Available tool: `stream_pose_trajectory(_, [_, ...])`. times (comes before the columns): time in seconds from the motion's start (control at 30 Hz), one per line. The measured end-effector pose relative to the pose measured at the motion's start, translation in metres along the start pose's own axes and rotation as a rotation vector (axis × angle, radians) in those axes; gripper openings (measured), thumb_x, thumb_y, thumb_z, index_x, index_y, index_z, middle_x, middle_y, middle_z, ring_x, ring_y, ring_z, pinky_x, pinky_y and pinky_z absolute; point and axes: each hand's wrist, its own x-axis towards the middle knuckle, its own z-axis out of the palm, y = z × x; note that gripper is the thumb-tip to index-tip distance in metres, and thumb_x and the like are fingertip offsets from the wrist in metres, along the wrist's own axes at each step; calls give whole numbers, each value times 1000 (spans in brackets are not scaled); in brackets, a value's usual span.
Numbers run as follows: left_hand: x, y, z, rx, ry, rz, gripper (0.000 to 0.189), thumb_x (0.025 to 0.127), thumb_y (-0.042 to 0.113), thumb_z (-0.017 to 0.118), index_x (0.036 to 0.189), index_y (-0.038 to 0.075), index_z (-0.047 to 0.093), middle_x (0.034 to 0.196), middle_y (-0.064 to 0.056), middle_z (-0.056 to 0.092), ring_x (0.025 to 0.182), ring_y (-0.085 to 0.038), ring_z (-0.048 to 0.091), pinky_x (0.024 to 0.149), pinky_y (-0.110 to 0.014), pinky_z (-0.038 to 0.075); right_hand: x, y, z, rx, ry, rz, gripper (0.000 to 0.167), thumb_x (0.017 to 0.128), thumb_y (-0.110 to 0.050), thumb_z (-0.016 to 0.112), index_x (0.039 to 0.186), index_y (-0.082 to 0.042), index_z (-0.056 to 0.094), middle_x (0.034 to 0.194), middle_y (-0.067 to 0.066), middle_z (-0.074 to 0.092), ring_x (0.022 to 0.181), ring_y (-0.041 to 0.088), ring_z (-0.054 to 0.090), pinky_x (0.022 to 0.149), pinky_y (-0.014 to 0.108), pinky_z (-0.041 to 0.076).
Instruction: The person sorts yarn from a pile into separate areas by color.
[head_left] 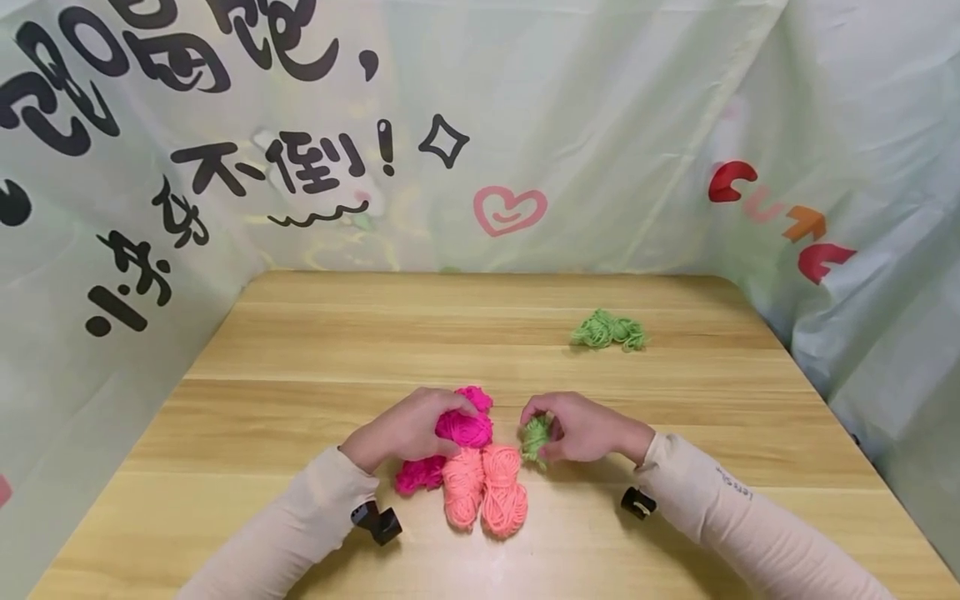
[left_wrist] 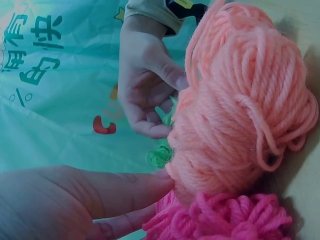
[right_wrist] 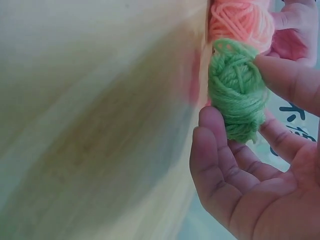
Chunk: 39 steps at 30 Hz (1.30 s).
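My left hand curves over a bright pink yarn skein, fingers on its far side and thumb near the front. In the left wrist view, the thumb also meets the coral yarn. Two coral skeins lie side by side on the table in front, and a darker magenta bundle sits at their left. My right hand grips a small green yarn skein between thumb and fingers, just right of the pink and coral skeins. Part of the pink yarn is hidden under the left hand.
Another green yarn skein lies toward the back right of the wooden table. Printed curtains hang behind the table and along its sides. A small black camera is strapped at each wrist.
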Motion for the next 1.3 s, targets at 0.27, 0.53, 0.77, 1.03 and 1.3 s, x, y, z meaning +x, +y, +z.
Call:
stream_pose_trajectory(0.27, [0, 0, 0, 18, -1, -1, 42, 79, 10, 80, 118, 14, 67, 121, -2, 64, 116, -23, 56, 98, -39, 45, 3, 2, -4, -26, 30, 3, 34, 78, 3, 73, 108, -4, 60, 89, 1, 59, 60, 13, 57, 57, 27, 51])
stream_pose_trajectory(0.53, [-2, 0, 0, 11, 3, -2, 41, 79, 11, 80, 119, 14, 67, 121, -2, 64, 117, -23, 55, 99, -39, 44, 6, 6, -8, -58, 62, 6, 35, 77, 1, 74, 109, -3, 60, 101, 4, 61, 62, 14, 58, 62, 27, 52])
stream_pose_trajectory(0.77, [-1, 1, -1, 13, -2, -6, 42, 80, 11, 79, 120, 14, 67, 122, -2, 63, 118, -24, 54, 100, -39, 43, 9, 7, -13, -66, 72, 6, 34, 78, 0, 74, 109, -2, 60, 101, 4, 61, 66, 14, 60, 65, 28, 53])
stream_pose_trajectory(1.03, [-1, 0, -1, 17, -4, 1, 42, 80, 11, 79, 120, 15, 66, 123, -2, 63, 118, -25, 55, 99, -40, 44, 10, 7, -21, -71, 84, 26, 35, 79, -2, 75, 110, -1, 60, 103, 6, 62, 70, 14, 61, 67, 27, 52])
stream_pose_trajectory(1.3, [-1, 0, 0, 11, -7, -7, 41, 80, 11, 79, 119, 14, 66, 121, -3, 64, 114, -24, 56, 97, -40, 45, 12, 9, -26, -68, 101, 51, 36, 80, -2, 75, 112, 0, 59, 104, 7, 62, 72, 16, 62, 67, 28, 53])
